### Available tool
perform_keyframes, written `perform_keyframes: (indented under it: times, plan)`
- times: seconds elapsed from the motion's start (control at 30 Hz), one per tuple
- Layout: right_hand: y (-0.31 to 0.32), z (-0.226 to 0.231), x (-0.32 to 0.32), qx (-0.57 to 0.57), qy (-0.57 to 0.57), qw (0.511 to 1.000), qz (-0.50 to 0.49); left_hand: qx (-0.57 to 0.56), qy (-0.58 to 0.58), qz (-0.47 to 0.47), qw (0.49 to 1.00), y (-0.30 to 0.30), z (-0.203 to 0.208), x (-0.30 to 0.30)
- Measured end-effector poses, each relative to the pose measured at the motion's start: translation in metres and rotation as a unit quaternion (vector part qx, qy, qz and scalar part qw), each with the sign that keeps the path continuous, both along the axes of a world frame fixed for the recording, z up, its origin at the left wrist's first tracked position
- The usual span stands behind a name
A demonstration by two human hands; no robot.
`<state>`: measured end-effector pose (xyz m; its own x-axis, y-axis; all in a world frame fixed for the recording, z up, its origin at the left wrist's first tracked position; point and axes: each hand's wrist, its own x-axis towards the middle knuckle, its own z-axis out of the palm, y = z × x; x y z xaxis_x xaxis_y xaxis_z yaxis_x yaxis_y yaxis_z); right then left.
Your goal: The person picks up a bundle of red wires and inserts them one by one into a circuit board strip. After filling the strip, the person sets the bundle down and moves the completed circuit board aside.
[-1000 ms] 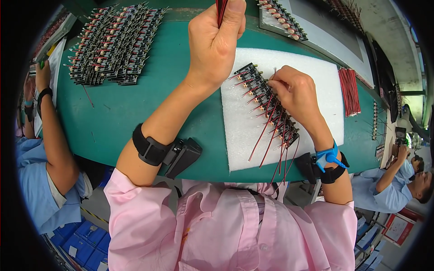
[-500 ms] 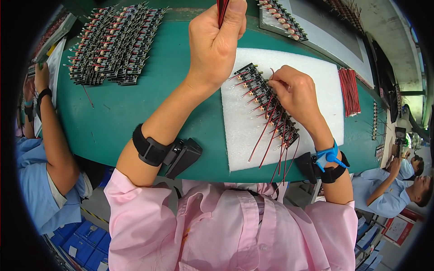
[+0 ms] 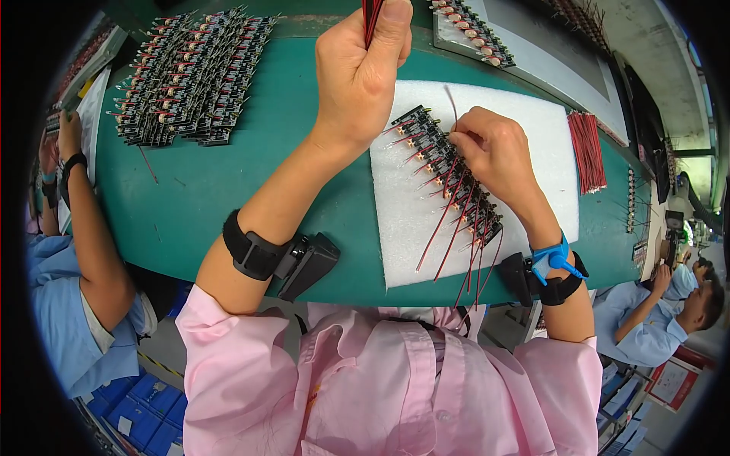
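Note:
My left hand (image 3: 363, 80) is closed round a bundle of red and black wires (image 3: 372, 19), raised at the upper middle; the bundle's top runs out of view. On a white foam sheet (image 3: 532, 220) lies a slanting row of black circuit boards (image 3: 437, 163), with several red-black wires (image 3: 449, 243) trailing off it toward me. At the upper right side of that row, my right hand (image 3: 494, 148) pinches a thin wire (image 3: 452, 102), whose dark end stands up past the fingers. The fingertips are at the boards' edge; whether the wire touches a board I cannot tell.
Many boards (image 3: 190, 80) are piled at the far left of the green table (image 3: 175, 213). A stack of red wires (image 3: 586, 152) lies right of the foam. A grey metal tray (image 3: 547, 68) stands behind it. Co-workers in blue sit at left (image 3: 84, 319) and right (image 3: 639, 319).
The wire in my right hand now stands up longer and straighter above the fingers; before, only a short curved piece showed. My left hand has barely moved.

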<state>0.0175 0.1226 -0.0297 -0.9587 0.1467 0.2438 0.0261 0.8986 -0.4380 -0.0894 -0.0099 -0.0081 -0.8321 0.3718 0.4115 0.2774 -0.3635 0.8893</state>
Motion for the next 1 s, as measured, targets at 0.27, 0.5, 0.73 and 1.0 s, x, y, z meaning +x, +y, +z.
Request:
perform_keyframes:
  times: [0.27,0.5,0.73,1.0]
  plan:
    - [0.002,-0.001,-0.001,-0.03,-0.009,0.999,-0.005,-0.003,-0.008,-0.001,1.0,0.0,0.0,0.001]
    - [0.006,-0.001,-0.001,-0.063,-0.032,0.998,-0.006,-0.001,-0.004,-0.007,1.0,0.0,0.001,0.001]
    - [0.005,0.001,0.0,-0.043,-0.022,0.999,0.001,-0.186,0.095,-0.053,0.977,0.001,-0.003,-0.015]
    - [0.007,-0.003,0.0,-0.078,-0.019,0.997,0.0,-0.386,0.206,-0.409,0.801,-0.022,0.014,-0.044]
